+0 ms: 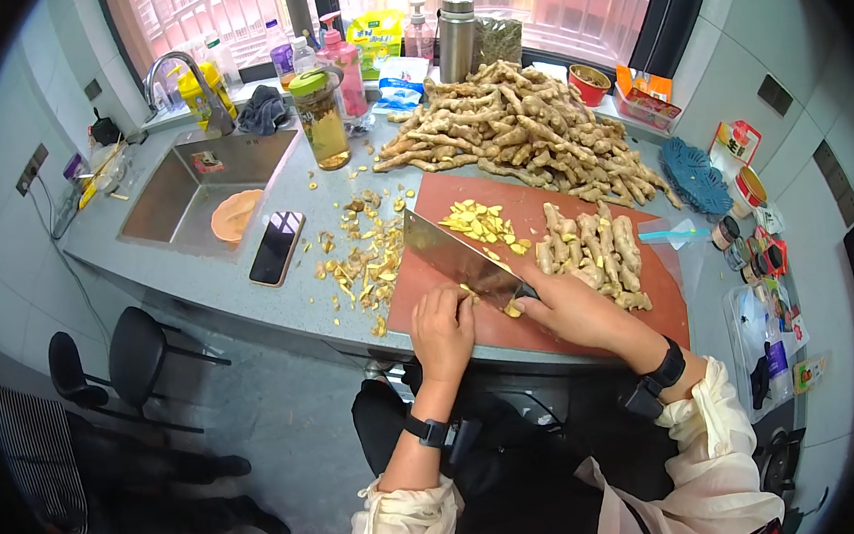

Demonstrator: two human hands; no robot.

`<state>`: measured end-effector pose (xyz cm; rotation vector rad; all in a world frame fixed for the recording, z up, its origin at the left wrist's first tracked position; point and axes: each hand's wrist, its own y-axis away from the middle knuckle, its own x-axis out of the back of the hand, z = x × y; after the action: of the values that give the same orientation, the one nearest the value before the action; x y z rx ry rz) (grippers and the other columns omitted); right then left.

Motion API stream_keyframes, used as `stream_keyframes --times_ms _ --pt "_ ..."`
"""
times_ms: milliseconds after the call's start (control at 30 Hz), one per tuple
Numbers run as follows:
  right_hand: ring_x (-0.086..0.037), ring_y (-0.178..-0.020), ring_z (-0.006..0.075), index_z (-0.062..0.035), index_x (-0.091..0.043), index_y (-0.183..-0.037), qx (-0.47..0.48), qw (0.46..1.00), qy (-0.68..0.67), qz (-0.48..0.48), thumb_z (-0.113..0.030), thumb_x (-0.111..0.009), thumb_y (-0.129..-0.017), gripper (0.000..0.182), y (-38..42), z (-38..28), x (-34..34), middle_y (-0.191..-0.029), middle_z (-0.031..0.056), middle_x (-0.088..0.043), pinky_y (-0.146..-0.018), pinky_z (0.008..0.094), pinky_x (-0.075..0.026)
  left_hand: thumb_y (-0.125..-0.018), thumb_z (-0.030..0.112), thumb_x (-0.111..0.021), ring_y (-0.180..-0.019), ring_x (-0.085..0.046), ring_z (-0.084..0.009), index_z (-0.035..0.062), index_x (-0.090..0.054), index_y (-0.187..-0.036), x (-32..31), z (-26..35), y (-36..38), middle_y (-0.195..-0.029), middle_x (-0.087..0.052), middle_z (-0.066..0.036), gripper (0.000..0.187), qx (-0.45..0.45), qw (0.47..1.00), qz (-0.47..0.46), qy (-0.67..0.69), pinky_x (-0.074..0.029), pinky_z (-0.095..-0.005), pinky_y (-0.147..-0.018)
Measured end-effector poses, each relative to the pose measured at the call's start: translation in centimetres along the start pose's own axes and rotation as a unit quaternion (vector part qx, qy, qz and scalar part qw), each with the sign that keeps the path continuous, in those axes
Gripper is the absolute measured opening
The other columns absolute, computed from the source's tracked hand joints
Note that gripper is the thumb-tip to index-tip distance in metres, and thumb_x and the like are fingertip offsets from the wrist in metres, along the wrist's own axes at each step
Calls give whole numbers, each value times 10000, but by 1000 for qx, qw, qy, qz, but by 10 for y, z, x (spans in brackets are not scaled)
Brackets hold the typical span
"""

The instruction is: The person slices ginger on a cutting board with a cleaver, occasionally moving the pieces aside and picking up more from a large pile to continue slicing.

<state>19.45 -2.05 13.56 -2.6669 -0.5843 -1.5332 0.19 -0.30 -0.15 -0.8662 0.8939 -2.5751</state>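
My right hand (573,308) is closed round the handle of a broad-bladed cleaver (462,261), whose blade slants up and left over a reddish-brown cutting board (501,189). Beside the blade, at the board's front edge, my left hand (442,326) has its fingers curled in on a small piece of ginger (467,292), mostly hidden. Beyond the cleaver lies a heap of yellow ginger slices (479,223). Several whole ginger roots (594,246) are laid out to the right on the board. Brown and yellow trimmings (361,262) are scattered to its left.
A big pile of ginger (536,128) rises behind the board. Leftward on the counter are a phone (277,249), a lidded tea bottle (321,125) and a steel sink (166,202). A blue dish (695,177) and jars (731,243) stand right. Another person's legs (141,460) show lower left.
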Motion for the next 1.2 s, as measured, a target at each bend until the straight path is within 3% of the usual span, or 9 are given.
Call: stream_keyframes --times_ms 467,533,767,867,967,1033,1133,1167,1200 --pt "-682 -978 503 20 -518 -1203 15 999 36 -6 -288 -602 -1046 356 -17 3 -20 -1014 301 -708 -841 581 -532 -857 67 -748 -962 -663 -324 71 -664 -971 -2 -5 2 -1042 -699 -88 142 -3 1000 -12 -6 -512 -443 -854" --pt "-676 -932 517 14 -503 -1257 15 999 50 3 -291 -617 -1049 386 -24 1 -29 -964 317 -696 -816 581 -521 -854 63 -750 -963 -664 -322 72 -667 -971 -2 -6 3 -1041 -701 -84 143 -1 1000 -9 -2 -512 -442 -852" --pt "-675 -952 507 10 -521 -1250 25 999 28 21 -285 -623 -1046 373 -20 10 -30 -1009 314 -694 -821 568 -526 -841 51 -759 -959 -675 -326 60 -670 -935 0 -1 -1 -1002 -718 -91 130 3 1000 -1 -2 -518 -439 -840" --pt "-678 -1031 489 14 -534 -1266 29 1000 -5 1 -307 -599 -1049 392 -11 13 -22 -1074 307 -704 -875 572 -522 -848 58 -757 -960 -675 -322 64 -674 -940 -1 -2 0 -1003 -719 -87 125 4 1000 -2 -4 -518 -437 -841" --pt "-679 -1004 491 -10 -541 -1318 -5 1000 -30 -3 -307 -608 -1047 407 -1 7 -11 -1006 300 -710 -863 566 -520 -856 69 -756 -958 -674 -317 70 -679 -947 -1 -2 0 -1001 -719 -79 119 3 1000 -3 -13 -513 -433 -831" --pt "-699 -669 281 -23 -537 -1333 -3 997 -72 35 -225 -603 -1067 340 1 6 -7 -829 172 -688 -635 412 -541 -861 78 -754 -949 -659 -305 86 -677 -972 -2 -3 1 -1019 -704 -64 134 1 1000 -19 -20 -500 -429 -841" --pt "-697 -653 302 -50 -536 -1332 -43 986 -161 26 -253 -596 -1072 335 4 3 4 -766 150 -678 -637 427 -544 -863 83 -762 -943 -660 -297 95 -690 -981 0 0 -1 -1006 -712 -51 139 0 1000 -16 -15 -497 -424 -835" --pt "-647 -569 199 -49 -537 -1310 -37 979 -199 28 -237 -590 -1081 301 3 8 2 -736 89 -650 -568 370 -518 -863 83 -762 -943 -660 -297 95 -690 -981 1 1 -2 -1006 -712 -51 139 -1 1000 -16 -16 -497 -424 -835" --pt "-647 -569 199 -49 -537 -1310 -36 979 -200 29 -237 -590 -1081 301 4 10 3 -736 89 -650 -568 370 -518 -864 84 -765 -943 -662 -294 98 -697 -986 1 1 -2 -1008 -717 -49 140 -5 1000 -13 -18 -497 -422 -833"
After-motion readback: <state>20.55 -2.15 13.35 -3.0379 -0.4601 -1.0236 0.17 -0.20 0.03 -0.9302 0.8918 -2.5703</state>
